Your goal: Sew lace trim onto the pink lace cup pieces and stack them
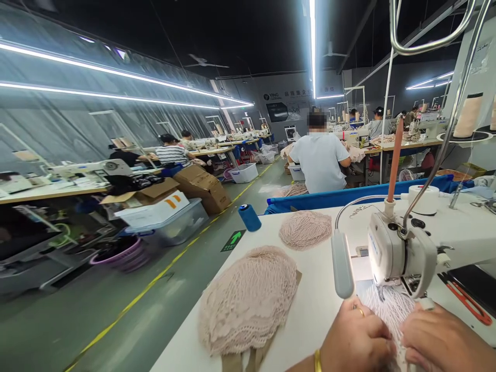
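Note:
Under the lit head of a white sewing machine (pixel 395 248) lies a piece of pale pink lace (pixel 387 305), its front part running down between my hands. My left hand (pixel 358 333), with a ring and a yellow bracelet, has its fingers curled on the lace's left edge. On the other side, my right hand (pixel 437 330) is bent over the right edge, close to the presser foot; its fingertips are partly hidden. To the left, a large stack of lace pieces (pixel 248 299) rests on the white table (pixel 186 346), with a smaller lace stack (pixel 306 229) behind it.
A lamp (pixel 343 266) hangs just left of the needle area. Orange-handled snips (pixel 470 299) and a black flat object (pixel 480 287) lie at right. A blue thread cone (pixel 250 217) stands at the table's far left edge. A co-worker (pixel 320 160) sits beyond the blue cloth (pixel 364 194).

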Demonstrator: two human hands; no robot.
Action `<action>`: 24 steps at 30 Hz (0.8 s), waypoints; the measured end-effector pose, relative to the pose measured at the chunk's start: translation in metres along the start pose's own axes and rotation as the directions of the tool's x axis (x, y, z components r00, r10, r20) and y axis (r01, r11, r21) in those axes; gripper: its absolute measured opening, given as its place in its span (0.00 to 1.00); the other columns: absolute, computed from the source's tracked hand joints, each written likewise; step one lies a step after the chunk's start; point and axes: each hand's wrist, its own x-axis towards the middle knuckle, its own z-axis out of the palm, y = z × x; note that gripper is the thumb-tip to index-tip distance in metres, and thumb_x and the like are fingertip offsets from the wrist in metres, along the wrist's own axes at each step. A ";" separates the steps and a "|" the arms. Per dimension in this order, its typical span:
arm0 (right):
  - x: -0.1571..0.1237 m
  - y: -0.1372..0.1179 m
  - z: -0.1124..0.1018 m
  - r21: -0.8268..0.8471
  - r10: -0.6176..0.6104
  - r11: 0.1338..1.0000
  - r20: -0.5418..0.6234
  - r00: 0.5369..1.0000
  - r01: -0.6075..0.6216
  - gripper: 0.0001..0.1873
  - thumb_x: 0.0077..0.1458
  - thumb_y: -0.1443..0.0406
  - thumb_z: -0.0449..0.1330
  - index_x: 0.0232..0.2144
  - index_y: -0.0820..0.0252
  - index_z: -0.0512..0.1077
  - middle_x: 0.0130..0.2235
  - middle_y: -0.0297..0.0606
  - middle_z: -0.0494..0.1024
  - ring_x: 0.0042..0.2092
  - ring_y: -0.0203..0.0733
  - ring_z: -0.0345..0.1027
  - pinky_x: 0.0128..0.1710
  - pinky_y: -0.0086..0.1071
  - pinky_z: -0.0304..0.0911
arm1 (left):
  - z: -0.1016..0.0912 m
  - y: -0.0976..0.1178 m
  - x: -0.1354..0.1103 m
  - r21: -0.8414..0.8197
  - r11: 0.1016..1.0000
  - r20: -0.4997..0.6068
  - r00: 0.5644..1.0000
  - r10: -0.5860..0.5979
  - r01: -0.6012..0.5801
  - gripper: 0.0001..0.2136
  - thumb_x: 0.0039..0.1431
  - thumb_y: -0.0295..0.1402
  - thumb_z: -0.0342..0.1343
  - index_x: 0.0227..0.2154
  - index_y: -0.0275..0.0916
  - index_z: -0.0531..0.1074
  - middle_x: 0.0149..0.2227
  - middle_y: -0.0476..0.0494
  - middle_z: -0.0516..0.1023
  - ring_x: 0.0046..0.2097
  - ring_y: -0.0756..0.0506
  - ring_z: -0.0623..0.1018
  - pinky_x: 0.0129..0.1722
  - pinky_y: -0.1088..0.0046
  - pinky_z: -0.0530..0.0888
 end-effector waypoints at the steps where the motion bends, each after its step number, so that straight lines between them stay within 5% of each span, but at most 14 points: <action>1: 0.000 0.001 0.000 0.001 0.000 1.000 0.004 1.000 0.000 0.16 0.79 0.60 0.53 0.36 0.50 0.74 0.30 0.27 0.81 0.29 0.37 0.74 0.44 0.31 0.70 | -0.001 -0.001 0.002 0.001 1.000 -0.005 1.000 -0.003 0.003 0.06 0.72 0.39 0.64 0.40 0.46 0.84 0.37 0.48 0.87 0.36 0.46 0.81 0.51 0.61 0.70; 11: 0.000 0.010 0.010 -0.199 -0.012 0.980 -0.112 0.994 -0.010 0.12 0.78 0.66 0.49 0.45 0.51 0.73 0.31 0.29 0.84 0.29 0.41 0.79 0.36 0.32 0.72 | -0.012 -0.004 0.020 -0.010 0.999 -0.080 0.996 -0.044 0.043 0.02 0.58 0.28 0.67 0.34 0.41 0.83 0.37 0.48 0.85 0.36 0.46 0.78 0.41 0.67 0.70; 14: -0.001 0.011 0.006 -0.237 0.016 0.970 -0.123 0.992 -0.045 0.06 0.75 0.61 0.57 0.48 0.51 0.73 0.33 0.32 0.86 0.33 0.46 0.82 0.30 0.34 0.73 | -0.017 -0.004 0.022 -0.041 0.994 -0.095 0.990 -0.103 0.099 0.06 0.58 0.25 0.66 0.36 0.40 0.84 0.38 0.46 0.84 0.39 0.45 0.79 0.44 0.67 0.71; 18: -0.009 0.012 0.011 -0.208 0.024 0.977 -0.063 0.998 -0.037 0.34 0.62 0.50 0.72 0.64 0.54 0.69 0.50 0.42 0.88 0.45 0.53 0.85 0.42 0.39 0.79 | -0.023 -0.003 0.026 -0.157 0.971 -0.088 0.977 -0.195 0.180 0.07 0.60 0.25 0.65 0.39 0.41 0.85 0.39 0.45 0.84 0.43 0.44 0.79 0.49 0.67 0.74; 22: -0.009 0.010 0.026 -0.232 0.085 0.966 -0.139 0.987 -0.116 0.14 0.73 0.67 0.54 0.56 0.54 0.73 0.43 0.38 0.88 0.33 0.45 0.83 0.37 0.37 0.76 | -0.032 0.000 0.033 -0.337 0.883 0.009 0.939 -0.344 0.326 0.06 0.63 0.25 0.64 0.37 0.41 0.84 0.39 0.46 0.83 0.44 0.44 0.80 0.51 0.69 0.75; 24: -0.006 0.009 0.030 -0.240 0.106 0.959 -0.198 0.974 -0.153 0.18 0.74 0.70 0.47 0.50 0.53 0.76 0.39 0.37 0.87 0.32 0.46 0.81 0.34 0.37 0.74 | -0.036 0.000 0.036 -0.417 0.820 0.067 0.913 -0.403 0.393 0.05 0.66 0.28 0.63 0.38 0.41 0.84 0.39 0.46 0.83 0.45 0.44 0.80 0.53 0.68 0.75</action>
